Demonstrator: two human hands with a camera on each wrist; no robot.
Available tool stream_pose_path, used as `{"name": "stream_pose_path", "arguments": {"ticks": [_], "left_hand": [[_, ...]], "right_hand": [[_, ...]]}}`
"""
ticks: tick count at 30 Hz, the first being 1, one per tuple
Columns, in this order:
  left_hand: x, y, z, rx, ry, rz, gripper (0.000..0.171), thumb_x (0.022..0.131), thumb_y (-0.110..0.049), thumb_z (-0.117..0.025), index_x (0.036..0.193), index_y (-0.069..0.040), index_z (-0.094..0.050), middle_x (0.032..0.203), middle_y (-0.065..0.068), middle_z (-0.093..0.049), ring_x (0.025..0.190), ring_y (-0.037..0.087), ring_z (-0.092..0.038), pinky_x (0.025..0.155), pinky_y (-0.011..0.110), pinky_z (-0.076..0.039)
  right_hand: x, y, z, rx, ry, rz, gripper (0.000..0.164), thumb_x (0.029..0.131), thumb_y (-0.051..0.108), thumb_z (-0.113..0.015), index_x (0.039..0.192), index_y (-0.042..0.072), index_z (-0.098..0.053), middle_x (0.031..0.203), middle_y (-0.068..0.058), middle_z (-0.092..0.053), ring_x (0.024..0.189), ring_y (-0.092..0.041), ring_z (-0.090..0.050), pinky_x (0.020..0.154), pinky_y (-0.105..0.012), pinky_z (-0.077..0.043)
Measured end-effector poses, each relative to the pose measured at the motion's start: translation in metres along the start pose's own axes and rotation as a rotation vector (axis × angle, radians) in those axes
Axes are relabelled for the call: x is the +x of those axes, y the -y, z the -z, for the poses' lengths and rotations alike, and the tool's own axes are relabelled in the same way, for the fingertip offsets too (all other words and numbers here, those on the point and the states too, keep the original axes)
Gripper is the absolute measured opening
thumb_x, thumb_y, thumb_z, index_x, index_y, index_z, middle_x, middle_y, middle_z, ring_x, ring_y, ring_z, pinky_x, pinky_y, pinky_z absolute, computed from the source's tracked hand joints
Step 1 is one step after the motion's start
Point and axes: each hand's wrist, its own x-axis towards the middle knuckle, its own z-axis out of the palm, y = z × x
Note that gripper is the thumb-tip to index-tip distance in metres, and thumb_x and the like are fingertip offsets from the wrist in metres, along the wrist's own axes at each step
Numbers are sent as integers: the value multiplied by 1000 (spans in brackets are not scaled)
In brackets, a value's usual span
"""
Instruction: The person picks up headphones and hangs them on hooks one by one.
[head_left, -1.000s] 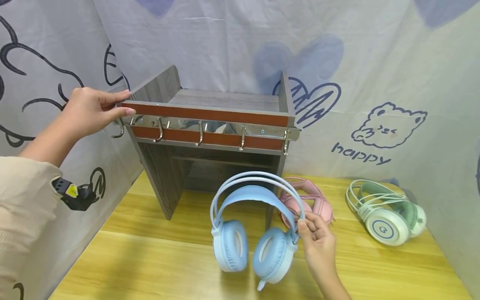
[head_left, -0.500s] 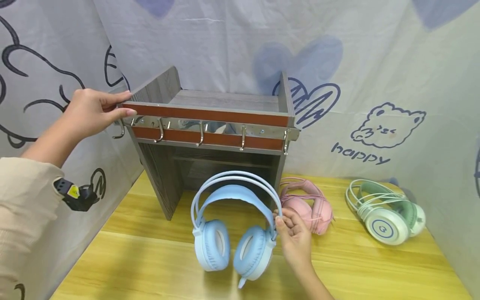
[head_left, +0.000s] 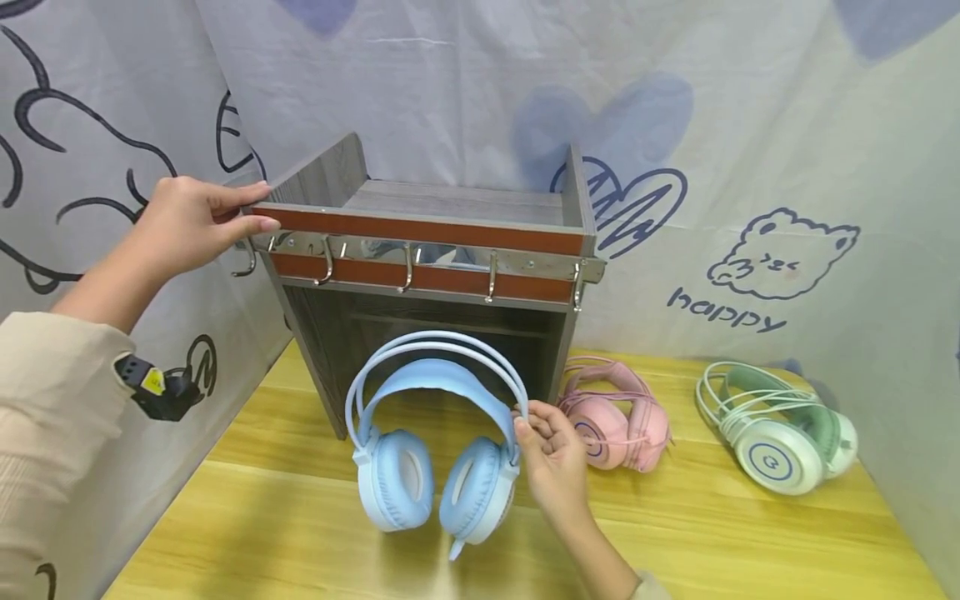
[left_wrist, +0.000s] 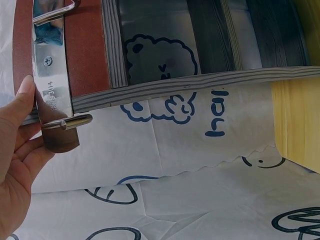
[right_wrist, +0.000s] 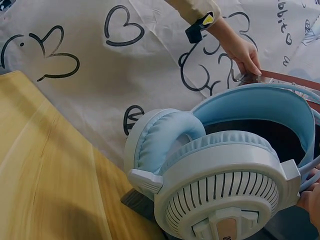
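Note:
My left hand [head_left: 198, 221] pinches the upper left corner of a grey wooden shelf [head_left: 450, 200], with thumb on the front and fingers behind. In the left wrist view, that hand [left_wrist: 17, 150] sits beside the end hook [left_wrist: 70, 122] of the metal rail. With my right hand [head_left: 555, 458] I pinch the right side of the headband of light blue headphones [head_left: 431, 373]. They hang upright in front of the shelf's lower opening, below the hooks. The right wrist view shows a slotted white ear cup [right_wrist: 220, 195] close up, the right fingers mostly cut off at the edge.
Along the shelf's red-brown front runs a metal rail [head_left: 540, 262] with several bare hooks. Pink headphones [head_left: 600, 425] lie right of the shelf on the yellow wood table [head_left: 720, 550]. White and green headphones [head_left: 772, 458] lie farther right. White drawn-on cloth [head_left: 465, 83] hangs behind.
My right hand has moved left and slightly up with the blue headphones, uncovering more of the pink pair. My left hand keeps its hold on the shelf corner.

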Motion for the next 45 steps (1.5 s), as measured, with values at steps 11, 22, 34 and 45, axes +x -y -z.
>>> {"name": "stream_pose_path", "arguments": {"ticks": [11, 22, 34, 45], "left_hand": [[0, -1, 1, -1, -24, -23, 42, 83, -23, -70, 121, -5, -60, 109, 25, -62, 43, 1, -28, 44, 19, -24], [0, 0, 1, 1, -26, -19, 43, 83, -23, -70, 120, -5, -60, 106, 26, -63, 44, 0, -31, 44, 18, -25], [0, 1, 1, 5, -9, 18, 43, 84, -24, -69, 121, -6, -60, 102, 26, -64, 45, 0, -33, 45, 18, -27], [2, 0, 1, 11, 5, 22, 42, 85, -25, -68, 121, -4, -60, 103, 25, -64, 42, 4, -32, 44, 20, -26]], "right_hand": [[9, 6, -18, 8, -4, -25, 20, 87, -8, -55, 103, -21, -52, 84, 19, -64, 77, 3, -62, 70, -13, -51], [12, 9, -27, -20, 5, -26, 19, 86, -9, -55, 102, -19, -53, 89, -36, -60, 74, 4, -60, 68, -13, -50], [19, 9, -47, 2, 28, -51, 19, 87, -6, -56, 102, -17, -54, 90, -35, -61, 73, 3, -60, 70, -14, -51], [19, 11, -68, 34, 35, -126, 20, 87, -4, -58, 103, -15, -55, 91, -34, -62, 71, 1, -60, 69, -15, -51]]}}
